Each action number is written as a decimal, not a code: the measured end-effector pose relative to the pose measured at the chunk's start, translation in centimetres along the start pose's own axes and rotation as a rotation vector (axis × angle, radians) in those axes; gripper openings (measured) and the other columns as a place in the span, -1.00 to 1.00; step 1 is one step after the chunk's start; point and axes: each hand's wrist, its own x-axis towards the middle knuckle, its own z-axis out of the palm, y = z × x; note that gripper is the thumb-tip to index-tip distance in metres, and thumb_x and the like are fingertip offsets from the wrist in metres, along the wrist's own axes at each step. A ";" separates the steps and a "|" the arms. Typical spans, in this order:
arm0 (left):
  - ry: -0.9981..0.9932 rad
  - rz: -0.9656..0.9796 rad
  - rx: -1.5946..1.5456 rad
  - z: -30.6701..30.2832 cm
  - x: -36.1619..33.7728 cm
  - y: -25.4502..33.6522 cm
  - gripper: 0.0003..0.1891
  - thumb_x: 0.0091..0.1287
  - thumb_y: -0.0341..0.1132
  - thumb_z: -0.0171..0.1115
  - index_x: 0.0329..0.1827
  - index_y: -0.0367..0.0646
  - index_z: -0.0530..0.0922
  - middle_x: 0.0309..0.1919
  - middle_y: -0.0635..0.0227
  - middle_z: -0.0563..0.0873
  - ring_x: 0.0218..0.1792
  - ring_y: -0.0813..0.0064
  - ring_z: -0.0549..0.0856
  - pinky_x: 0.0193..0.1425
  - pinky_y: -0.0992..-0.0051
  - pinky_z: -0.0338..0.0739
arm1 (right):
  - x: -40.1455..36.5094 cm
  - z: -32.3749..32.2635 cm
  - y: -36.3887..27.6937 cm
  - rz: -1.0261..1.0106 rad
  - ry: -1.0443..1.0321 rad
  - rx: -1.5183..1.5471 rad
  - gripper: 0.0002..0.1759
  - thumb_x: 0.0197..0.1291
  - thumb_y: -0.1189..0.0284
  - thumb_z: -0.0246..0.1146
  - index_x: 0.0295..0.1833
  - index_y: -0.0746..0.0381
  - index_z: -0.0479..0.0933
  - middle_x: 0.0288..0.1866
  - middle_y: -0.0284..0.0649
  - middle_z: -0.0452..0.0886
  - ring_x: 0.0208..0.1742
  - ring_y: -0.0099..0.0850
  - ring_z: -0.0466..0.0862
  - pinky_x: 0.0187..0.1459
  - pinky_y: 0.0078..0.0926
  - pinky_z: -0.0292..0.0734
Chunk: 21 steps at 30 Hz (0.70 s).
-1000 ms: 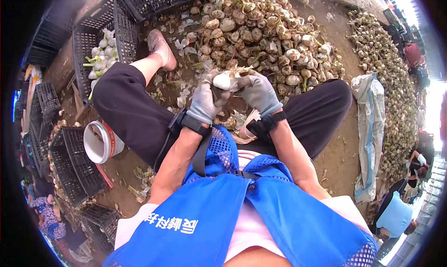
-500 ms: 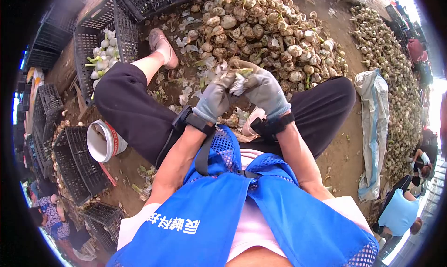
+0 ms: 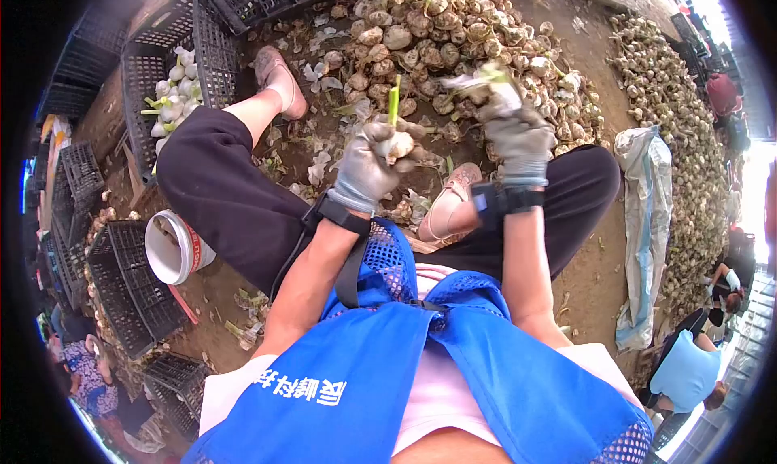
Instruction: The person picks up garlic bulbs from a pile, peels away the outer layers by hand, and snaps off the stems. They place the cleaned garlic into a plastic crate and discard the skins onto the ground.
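Note:
In my gloved left hand, fingers are wrapped round a garlic bulb whose green stem stands up. The bulb looks pale and partly bare of its outer skin. My gloved right hand is apart from it, to the right, over the edge of the garlic heap. Smeared by motion, it grips a whitish-green strip of garlic skin. Both gloves are grey and dirty. Loose skins litter the ground between my legs.
A black crate at upper left contains cleaned white bulbs. Left of my leg are a white bucket and a black crate. A woven sack lies at right, beside a larger garlic pile. A person in light blue is at lower right.
My hands have come apart. The right has moved right and away from me with the skin, while the left keeps the bulb, its green stem now upright and visible.

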 end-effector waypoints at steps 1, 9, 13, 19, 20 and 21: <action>0.091 0.090 0.132 0.4 -0.3 0.4 -0.73 0.22 -0.34 -0.07 -0.10 -0.30 0.48 -0.30 0.08 0.64 -0.46 0.31 0.63 -0.50 0.54 0.44 | 0.8 -0.8 -1.8 -0.052 0.107 0.059 -0.46 -0.11 0.67 -0.02 0.11 0.33 0.42 -0.04 -0.03 0.54 -0.15 -0.27 0.58 -0.22 -0.51 0.55; 0.206 0.289 0.465 1.0 -0.9 0.4 -0.79 0.36 -0.35 -0.10 -0.15 -0.30 0.46 -0.43 0.30 0.60 -0.45 0.54 0.55 -0.39 0.60 0.46 | -1.6 0.7 6.1 -0.287 -0.168 -1.578 -0.57 -0.02 0.63 0.15 0.06 0.38 0.47 -0.10 -0.09 0.63 -0.09 -0.45 0.60 0.03 -0.59 0.44; 0.078 0.328 0.073 -1.4 0.5 0.4 -0.85 0.32 -0.49 -0.02 -0.11 -0.33 0.46 -0.27 0.19 0.61 -0.28 0.44 0.59 -0.13 0.49 0.52 | -4.5 3.8 8.8 -0.063 -0.157 -1.585 -0.68 0.06 0.41 0.33 -0.14 0.42 0.53 -0.34 -0.22 0.65 -0.34 -0.59 0.58 -0.27 -0.63 0.47; 0.271 0.509 0.230 0.4 0.4 -0.9 -0.88 0.25 -0.54 0.10 -0.17 -0.27 0.48 -0.37 0.33 0.59 -0.44 0.63 0.52 -0.35 0.66 0.45 | -3.6 2.4 9.5 0.097 0.020 -1.125 -0.65 0.06 0.31 0.36 -0.21 0.38 0.52 -0.44 -0.29 0.58 -0.43 -0.63 0.54 -0.40 -0.68 0.46; 0.260 0.500 0.261 0.2 0.4 -1.0 -0.88 0.24 -0.53 0.11 -0.17 -0.26 0.48 -0.37 0.33 0.59 -0.44 0.63 0.53 -0.36 0.66 0.45 | -3.6 2.7 9.4 0.133 0.050 -1.140 -0.66 0.07 0.32 0.35 -0.20 0.38 0.51 -0.44 -0.30 0.58 -0.45 -0.63 0.54 -0.42 -0.68 0.46; 0.250 0.489 0.291 0.0 0.5 -1.0 -0.88 0.24 -0.53 0.11 -0.17 -0.25 0.49 -0.38 0.33 0.59 -0.44 0.63 0.54 -0.37 0.67 0.46 | -3.6 2.8 9.3 0.169 0.082 -1.154 -0.67 0.08 0.33 0.34 -0.19 0.38 0.50 -0.44 -0.30 0.58 -0.47 -0.64 0.55 -0.45 -0.69 0.47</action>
